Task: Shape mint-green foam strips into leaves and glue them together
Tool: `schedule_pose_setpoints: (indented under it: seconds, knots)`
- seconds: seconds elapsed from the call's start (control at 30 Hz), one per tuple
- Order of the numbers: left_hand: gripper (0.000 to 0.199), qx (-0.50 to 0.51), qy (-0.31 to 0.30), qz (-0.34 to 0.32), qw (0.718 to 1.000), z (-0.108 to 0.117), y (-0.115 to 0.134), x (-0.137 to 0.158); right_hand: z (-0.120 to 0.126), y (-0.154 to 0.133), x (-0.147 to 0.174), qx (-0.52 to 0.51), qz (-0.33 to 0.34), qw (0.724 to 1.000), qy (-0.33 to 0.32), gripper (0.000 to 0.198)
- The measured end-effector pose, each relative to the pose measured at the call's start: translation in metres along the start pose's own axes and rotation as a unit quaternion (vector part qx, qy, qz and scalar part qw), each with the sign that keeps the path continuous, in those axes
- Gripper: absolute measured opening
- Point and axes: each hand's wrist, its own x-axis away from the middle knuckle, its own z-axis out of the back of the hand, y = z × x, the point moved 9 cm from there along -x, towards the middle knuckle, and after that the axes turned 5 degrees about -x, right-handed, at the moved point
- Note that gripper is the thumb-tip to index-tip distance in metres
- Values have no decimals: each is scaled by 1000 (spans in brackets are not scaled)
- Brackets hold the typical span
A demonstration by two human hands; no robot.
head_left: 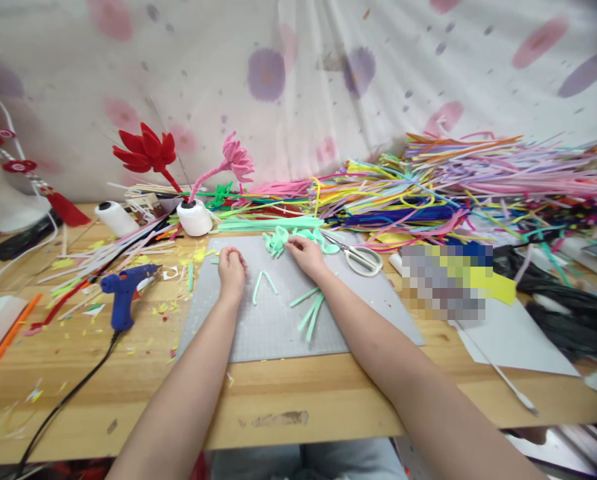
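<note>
My right hand [307,257] is at the far side of the grey mat [273,333], fingertips pinched together at a bunch of bent mint-green pipe cleaners [276,241]. My left hand [232,272] is curled closed over the mat's left part; what it holds, if anything, is hidden. Between my arms lies a pipe cleaner bent into a V [263,285]. Several short straight pipe cleaner pieces [311,317] are beside my right forearm. A pair of scissors [361,260] with pale handles lies to the right of my right hand, its blades partly among the green pieces.
A blue glue gun [123,293] lies on the left, its cord running to the front edge. Behind the mat, red [148,150] and pink [236,160] flowers stand by a white thread spool [194,219]. Piles of coloured pipe cleaners [478,173] fill the back right. A white cable [503,377] crosses paper.
</note>
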Motion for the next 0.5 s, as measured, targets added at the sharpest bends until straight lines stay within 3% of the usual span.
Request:
schedule_pose_setpoints:
  seconds: [0.1,0.23,0.37,0.5]
  knots:
    - [9,-158,-25,-35,987,-14,8,1,-6,-4,4,36,4,999,-10,22]
    - [12,-395,-65,-77,913,-47,22,-2,-5,-2,8,25,-17,999,-16,22]
    - [28,-475,-93,-77,872,-77,27,-12,-3,0,11,5,-31,999,-23,24]
    - [31,-477,-87,-23,874,-76,21,-26,-3,-1,13,-19,-40,999,-30,24]
